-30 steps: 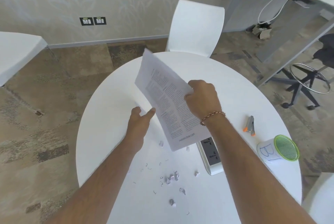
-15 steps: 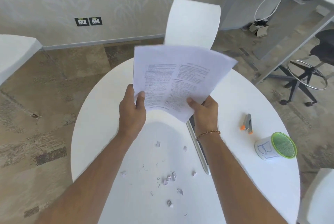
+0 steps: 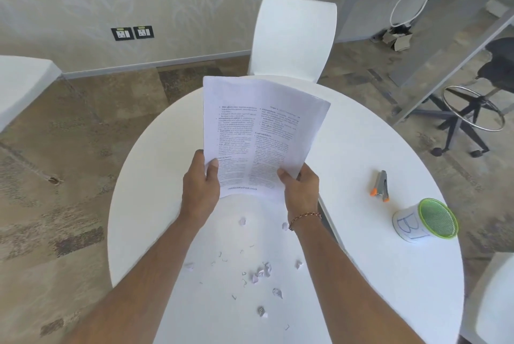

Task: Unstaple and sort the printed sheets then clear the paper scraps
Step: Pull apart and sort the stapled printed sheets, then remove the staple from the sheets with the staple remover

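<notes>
I hold a stack of printed sheets (image 3: 258, 132) upright above the round white table (image 3: 375, 274), text facing me. My left hand (image 3: 201, 185) grips the lower left edge, thumb on the front. My right hand (image 3: 300, 190) grips the lower right corner. Small torn paper scraps (image 3: 261, 274) and bent staples (image 3: 222, 259) lie scattered on the table between my forearms. A grey and orange staple remover (image 3: 380, 186) rests on the table to the right.
A green mesh cup (image 3: 425, 222) with a paper label marked "B" lies on its side near the right edge. A flat white device (image 3: 328, 218) is partly hidden behind my right wrist. A white chair (image 3: 292, 38) stands behind the table.
The sheets, first held tilted by my right hand alone, were turned to face me. My left hand came up and took hold of the left edge; both hands now hold them upright.
</notes>
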A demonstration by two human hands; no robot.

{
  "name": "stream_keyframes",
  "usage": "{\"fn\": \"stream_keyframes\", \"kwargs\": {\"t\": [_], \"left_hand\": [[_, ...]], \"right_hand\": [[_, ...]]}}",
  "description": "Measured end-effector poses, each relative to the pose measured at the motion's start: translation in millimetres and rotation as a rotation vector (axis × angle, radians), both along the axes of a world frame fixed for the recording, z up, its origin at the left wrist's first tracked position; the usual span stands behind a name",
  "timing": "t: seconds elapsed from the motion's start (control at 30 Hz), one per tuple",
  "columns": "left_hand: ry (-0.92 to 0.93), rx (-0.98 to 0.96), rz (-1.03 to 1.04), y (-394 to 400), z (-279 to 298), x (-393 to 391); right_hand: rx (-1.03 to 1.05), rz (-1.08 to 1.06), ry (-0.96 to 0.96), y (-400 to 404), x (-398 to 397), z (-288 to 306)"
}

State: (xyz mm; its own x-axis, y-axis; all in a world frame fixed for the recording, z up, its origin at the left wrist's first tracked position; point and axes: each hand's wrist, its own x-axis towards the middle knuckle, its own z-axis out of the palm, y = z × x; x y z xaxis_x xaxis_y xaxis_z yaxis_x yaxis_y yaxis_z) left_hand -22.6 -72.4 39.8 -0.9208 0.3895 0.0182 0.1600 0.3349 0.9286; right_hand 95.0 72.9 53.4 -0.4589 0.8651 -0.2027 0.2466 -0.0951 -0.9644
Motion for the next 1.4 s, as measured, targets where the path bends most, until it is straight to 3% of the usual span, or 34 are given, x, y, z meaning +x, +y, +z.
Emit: {"fn": "stream_keyframes", "kwargs": {"t": [0.1, 0.2, 0.3, 0.43, 0.7, 1.07, 1.17, 1.27, 1.33, 1.4], "left_hand": [[-0.04, -0.016, 0.018, 3.7, 6.8, -0.6], [-0.221, -0.029, -0.017, 5.8, 9.1, -1.4], [-0.426, -0.071, -0.123, 4.2, 4.8, 1.9], [-0.543, -0.074, -0.149, 3.0, -0.8, 9.6], [-0.562, -0.019, -0.12, 16.8, 7.0, 34.8], [-0.514, -0.03, -0.247, 36.7, 1.5, 69.5], [-0.536, -0.019, -0.247, 40.8, 1.1, 74.4], [-0.609, 0.044, -0.252, 41.5, 4.6, 77.9], [-0.657, 0.069, -0.27, 42.2, 7.7, 81.4], [-0.685, 0.087, -0.275, 42.4, 7.6, 83.7]], "right_hand": [[0.077, 0.018, -0.008, 6.8, 2.6, 4.9], [0.119, 0.033, -0.094, 19.9, 12.9, 3.4], [0.0, 0.058, -0.154, 28.8, 31.9, 0.9], [-0.204, 0.104, -0.142, 24.4, 67.0, 1.8], [-0.402, 0.065, -0.089, 4.4, 126.3, -24.6], [-0.448, 0.079, -0.002, 9.2, 170.4, -17.8], [-0.361, 0.042, -0.083, 22.9, 173.0, -10.2], [-0.253, -0.127, -0.164, 52.2, 169.6, -13.9], [-0.038, -0.244, -0.272, 80.6, 168.6, -24.1], [0.221, -0.221, -0.448, 109.4, 168.5, -35.7]]}}
